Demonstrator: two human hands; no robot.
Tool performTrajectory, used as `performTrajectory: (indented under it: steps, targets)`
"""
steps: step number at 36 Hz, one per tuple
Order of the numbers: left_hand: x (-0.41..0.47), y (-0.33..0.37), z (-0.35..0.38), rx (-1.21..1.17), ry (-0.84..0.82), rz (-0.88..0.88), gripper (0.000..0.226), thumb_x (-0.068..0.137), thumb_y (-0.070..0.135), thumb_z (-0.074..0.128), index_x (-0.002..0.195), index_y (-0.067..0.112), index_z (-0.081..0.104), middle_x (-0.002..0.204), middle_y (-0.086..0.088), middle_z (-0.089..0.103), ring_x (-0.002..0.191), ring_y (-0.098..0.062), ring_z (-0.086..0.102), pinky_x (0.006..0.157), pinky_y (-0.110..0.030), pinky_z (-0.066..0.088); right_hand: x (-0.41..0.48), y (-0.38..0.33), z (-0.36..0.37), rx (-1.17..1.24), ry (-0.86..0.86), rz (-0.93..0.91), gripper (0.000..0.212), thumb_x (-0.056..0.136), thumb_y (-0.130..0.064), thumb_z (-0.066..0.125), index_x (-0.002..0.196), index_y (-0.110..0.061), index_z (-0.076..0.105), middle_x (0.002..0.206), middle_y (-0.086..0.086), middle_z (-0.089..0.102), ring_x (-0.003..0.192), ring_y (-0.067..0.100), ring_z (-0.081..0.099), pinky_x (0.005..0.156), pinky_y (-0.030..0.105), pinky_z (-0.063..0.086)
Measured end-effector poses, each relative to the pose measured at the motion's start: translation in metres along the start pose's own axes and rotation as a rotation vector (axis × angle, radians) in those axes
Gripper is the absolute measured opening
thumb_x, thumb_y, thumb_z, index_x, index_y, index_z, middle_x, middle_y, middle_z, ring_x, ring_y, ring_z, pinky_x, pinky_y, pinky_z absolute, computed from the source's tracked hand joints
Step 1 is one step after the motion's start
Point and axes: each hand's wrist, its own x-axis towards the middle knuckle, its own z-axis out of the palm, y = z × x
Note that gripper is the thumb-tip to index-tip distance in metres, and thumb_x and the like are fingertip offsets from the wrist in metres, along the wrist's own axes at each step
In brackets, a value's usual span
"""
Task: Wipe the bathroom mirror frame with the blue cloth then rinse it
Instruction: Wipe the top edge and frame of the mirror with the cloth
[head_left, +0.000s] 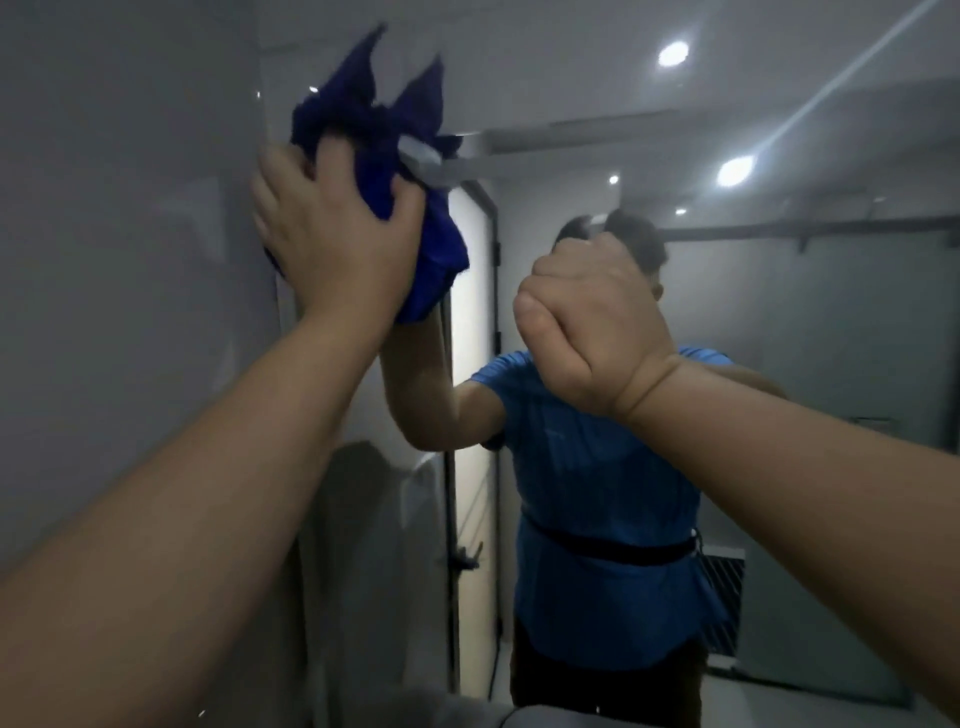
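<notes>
Upper left, my left hand grips the cloth against the mirror edge — wiping step, next a firm slide downward — right hand clenched, empty.

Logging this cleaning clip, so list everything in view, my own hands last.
cloth: one, dark blue, bunched high against the mirror's left edge
mirror: one, fills the middle and right of the view
wall: one, glossy grey, left of the mirror
ceiling lights: several, white, reflected in the mirror's upper right
door: one, pale and lit, reflected left of centre
shirt: one, blue, on the reflected person
left hand: one, raised, grips the cloth
right hand: one, raised in a fist, holds nothing
</notes>
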Motion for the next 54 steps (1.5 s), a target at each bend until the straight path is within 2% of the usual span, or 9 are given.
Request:
performTrajectory:
  steps: [9,16,22,27,35,38,43,48,54]
  targets:
    - [-0.202,-0.014,-0.072,-0.072,-0.425,0.339,0.053,0.076,0.045,0.063,0.111,0.006,0.069,0.116,-0.015,0.046,0.101,-0.036,0.046,0.086,-0.058,0.052,0.016,-0.015,-0.040,0.351,-0.364,0.386,0.049,0.078,-0.051,0.045,0.061,-0.007,0.058,0.059,0.010,0.058,0.061,0.027,0.058,0.068,0.046,0.053]
    - [-0.163,0.000,-0.072,-0.196,-0.547,0.454,0.044,0.077,0.043,0.060,0.097,0.006,0.072,0.095,-0.014,0.056,0.086,-0.036,0.056,0.076,-0.044,0.048,-0.029,-0.059,-0.088,0.369,-0.389,0.353,0.020,0.098,-0.040,0.055,0.080,-0.032,0.060,0.064,-0.005,0.062,0.063,0.012,0.062,0.065,0.035,0.056]
    - [-0.063,0.105,-0.054,-0.101,-0.637,0.097,0.047,0.098,0.064,0.042,0.122,0.024,0.046,0.121,-0.011,0.049,0.104,-0.032,0.057,0.082,-0.044,0.053,-0.018,-0.070,-0.109,0.508,-0.276,0.470,0.012,0.103,-0.031,0.059,0.114,-0.032,0.061,0.073,-0.006,0.069,0.067,0.004,0.069,0.059,0.021,0.051]
    - [-0.022,0.157,-0.041,-0.533,-0.870,-0.190,0.050,0.106,0.065,0.046,0.119,0.017,0.054,0.115,-0.011,0.064,0.090,-0.024,0.067,0.071,-0.038,0.054,-0.003,-0.064,-0.118,0.426,0.018,0.560,0.032,0.101,-0.033,0.048,0.127,-0.020,0.060,0.080,-0.011,0.062,0.079,0.001,0.066,0.066,0.015,0.045]
    - [-0.041,0.137,-0.061,-0.563,-0.924,-0.150,0.029,0.112,0.039,0.049,0.091,0.025,0.061,0.058,0.016,0.071,0.049,0.004,0.066,0.037,-0.008,0.041,-0.017,-0.028,-0.095,-0.059,-0.033,0.711,0.041,0.103,-0.043,0.051,0.141,-0.029,0.054,0.128,0.000,0.057,0.119,0.024,0.050,0.101,0.049,0.046]
    - [-0.053,0.129,-0.071,-0.583,-1.016,-0.232,0.031,0.113,0.032,0.050,0.088,0.019,0.062,0.050,0.019,0.067,0.042,-0.001,0.065,0.036,-0.011,0.040,-0.025,-0.030,-0.075,-0.243,-0.041,0.661,0.038,0.102,-0.053,0.040,0.124,-0.030,0.061,0.116,0.002,0.058,0.108,0.028,0.051,0.087,0.048,0.042]
    - [-0.060,0.097,-0.088,-0.666,-1.382,-0.495,0.033,0.114,0.034,0.048,0.106,0.006,0.065,0.063,-0.012,0.071,0.043,-0.026,0.065,0.040,-0.028,0.050,-0.051,-0.017,-0.056,-0.347,-0.078,0.504,0.047,0.102,-0.066,0.041,0.099,-0.026,0.066,0.104,0.002,0.060,0.099,0.026,0.051,0.087,0.047,0.039]
    - [-0.059,0.061,-0.087,-0.465,-0.973,-0.192,0.027,0.104,0.036,0.063,0.083,0.027,0.078,0.070,0.010,0.076,0.064,-0.009,0.073,0.062,-0.032,0.055,-0.067,-0.006,-0.051,-0.338,-0.066,0.378,0.044,0.085,-0.066,0.063,0.086,-0.022,0.069,0.097,0.000,0.059,0.096,0.024,0.052,0.088,0.045,0.038]
    - [-0.044,0.059,-0.051,-0.275,-0.479,0.268,0.017,0.095,0.039,0.052,0.084,0.028,0.059,0.083,0.002,0.056,0.077,-0.023,0.055,0.070,-0.041,0.046,-0.118,0.021,-0.092,-0.346,-0.196,0.118,0.045,0.078,-0.064,0.069,0.087,-0.020,0.065,0.096,-0.001,0.057,0.093,0.027,0.053,0.084,0.044,0.036]
